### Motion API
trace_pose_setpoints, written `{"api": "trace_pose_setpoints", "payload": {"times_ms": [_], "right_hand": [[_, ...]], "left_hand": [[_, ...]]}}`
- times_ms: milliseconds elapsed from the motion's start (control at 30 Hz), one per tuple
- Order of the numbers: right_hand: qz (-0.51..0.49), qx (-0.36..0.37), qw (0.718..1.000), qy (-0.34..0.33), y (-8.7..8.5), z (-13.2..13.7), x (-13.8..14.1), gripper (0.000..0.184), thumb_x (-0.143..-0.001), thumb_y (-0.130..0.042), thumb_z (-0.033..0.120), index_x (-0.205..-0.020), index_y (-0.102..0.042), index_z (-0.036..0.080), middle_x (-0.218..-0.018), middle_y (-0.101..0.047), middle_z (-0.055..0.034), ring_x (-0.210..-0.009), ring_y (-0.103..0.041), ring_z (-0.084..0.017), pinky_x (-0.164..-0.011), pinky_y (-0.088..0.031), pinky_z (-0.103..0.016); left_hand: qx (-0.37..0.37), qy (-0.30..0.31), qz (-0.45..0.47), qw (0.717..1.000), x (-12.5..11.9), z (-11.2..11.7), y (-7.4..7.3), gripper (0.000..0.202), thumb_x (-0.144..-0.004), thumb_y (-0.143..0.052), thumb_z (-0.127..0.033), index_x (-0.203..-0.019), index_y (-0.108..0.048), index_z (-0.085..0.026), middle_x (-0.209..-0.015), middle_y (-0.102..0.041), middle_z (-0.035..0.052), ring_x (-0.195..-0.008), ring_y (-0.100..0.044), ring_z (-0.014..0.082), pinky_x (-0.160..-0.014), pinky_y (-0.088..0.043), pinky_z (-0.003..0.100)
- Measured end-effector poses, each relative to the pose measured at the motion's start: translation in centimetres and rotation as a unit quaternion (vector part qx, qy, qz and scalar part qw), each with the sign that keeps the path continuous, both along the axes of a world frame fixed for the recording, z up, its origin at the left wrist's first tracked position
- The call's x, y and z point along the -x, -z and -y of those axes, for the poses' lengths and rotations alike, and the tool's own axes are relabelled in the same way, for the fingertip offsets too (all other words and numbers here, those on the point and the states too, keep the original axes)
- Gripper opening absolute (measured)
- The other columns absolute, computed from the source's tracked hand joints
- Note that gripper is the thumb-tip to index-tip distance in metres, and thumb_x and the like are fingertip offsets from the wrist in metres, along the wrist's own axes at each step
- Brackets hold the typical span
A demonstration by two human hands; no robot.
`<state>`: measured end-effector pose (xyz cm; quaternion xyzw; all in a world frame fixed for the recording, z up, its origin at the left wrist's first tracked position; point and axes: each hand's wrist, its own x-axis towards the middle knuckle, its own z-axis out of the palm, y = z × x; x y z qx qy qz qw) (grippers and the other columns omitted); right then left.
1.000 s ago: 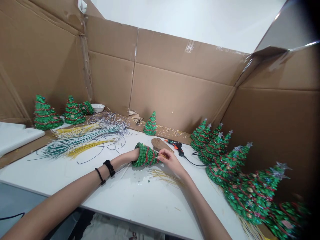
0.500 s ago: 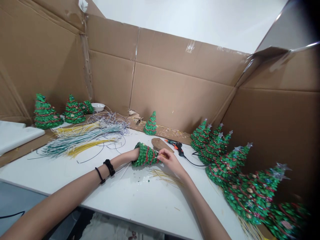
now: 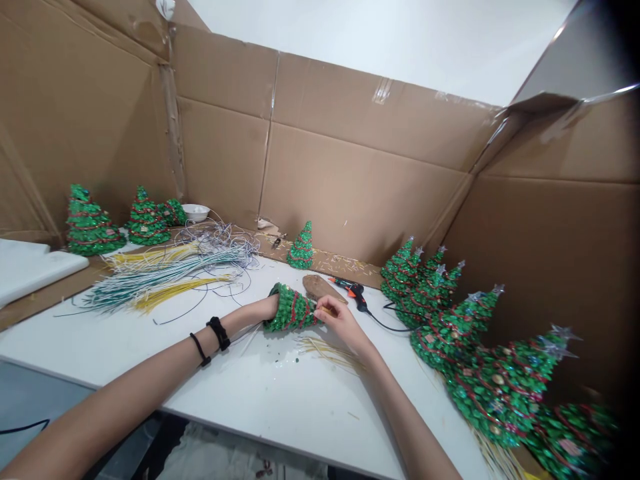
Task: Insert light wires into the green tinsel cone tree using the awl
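Observation:
A small green Christmas tree point(image 3: 291, 308) with red garland lies on its side above the white table, its hollow base turned left. My left hand point(image 3: 270, 308) reaches inside that base up to the wrist, so its fingers are hidden. At the tree's tip, my right hand point(image 3: 334, 312) is closed in a pinch. A short, thin yellow wire shows between those fingers, touching or very near the tip. Loose pale-yellow wires point(image 3: 333, 355) lie on the table just below the right hand.
Behind the right hand are a brown wooden piece point(image 3: 317, 287) and a glue gun point(image 3: 356, 293) with its black cord. Bundled wires point(image 3: 175, 277) spread at left. Several finished trees point(image 3: 495, 387) with silver stars line the right side. Another tree point(image 3: 301, 247) stands at the back, by the cardboard wall point(image 3: 370, 180).
Both hands and the tree hold almost the same position. The view has shifted very slightly.

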<state>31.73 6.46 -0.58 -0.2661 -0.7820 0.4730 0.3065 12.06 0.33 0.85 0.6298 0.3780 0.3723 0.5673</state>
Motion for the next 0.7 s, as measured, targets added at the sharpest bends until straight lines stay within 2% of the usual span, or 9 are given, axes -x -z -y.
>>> {"api": "trace_pose_setpoints", "payload": {"times_ms": [200,467,600,700], "right_hand": [[0.001,-0.009,1.000,0.002,0.2,-0.1,0.1,0.028,-0.075,-0.065,0.045,-0.080,-0.053,0.020,-0.071,-0.051,0.0027,-0.067,-0.049,-0.013,-0.062,-0.039,-0.025],[0.001,-0.009,1.000,0.001,0.4,-0.3,0.2,0.027,-0.074,-0.067,0.042,-0.078,-0.052,0.020,-0.071,-0.051,0.0031,-0.066,-0.049,-0.013,-0.063,-0.038,-0.025],[-0.003,-0.010,1.000,0.004,0.6,-0.3,0.3,0.028,-0.073,-0.067,0.043,-0.081,-0.053,0.020,-0.071,-0.051,0.0036,-0.066,-0.050,-0.013,-0.064,-0.039,-0.025],[0.004,-0.035,0.999,0.026,0.7,-0.3,0.3,0.032,-0.074,-0.066,0.042,-0.096,-0.057,0.021,-0.072,-0.049,0.0033,-0.068,-0.049,-0.014,-0.065,-0.040,-0.026]], "left_hand": [[0.015,-0.010,0.002,1.000,0.0,-0.4,0.4,0.020,-0.077,-0.057,-0.031,-0.073,-0.062,-0.012,-0.062,-0.059,0.0024,-0.046,-0.043,0.0090,-0.042,-0.031,0.022],[0.034,-0.023,-0.004,0.999,-0.2,0.3,-0.5,0.023,-0.074,-0.059,-0.036,-0.069,-0.059,-0.014,-0.059,-0.057,0.0009,-0.044,-0.040,0.0076,-0.042,-0.031,0.021],[0.038,-0.051,0.009,0.998,0.0,0.2,0.2,0.024,-0.073,-0.059,-0.036,-0.063,-0.053,-0.015,-0.052,-0.051,-0.0019,-0.044,-0.040,0.0078,-0.043,-0.033,0.022],[0.032,-0.049,0.016,0.998,0.3,-0.2,0.9,0.026,-0.074,-0.059,-0.036,-0.060,-0.050,-0.016,-0.051,-0.048,-0.0026,-0.044,-0.039,0.0080,-0.043,-0.033,0.022]]}}
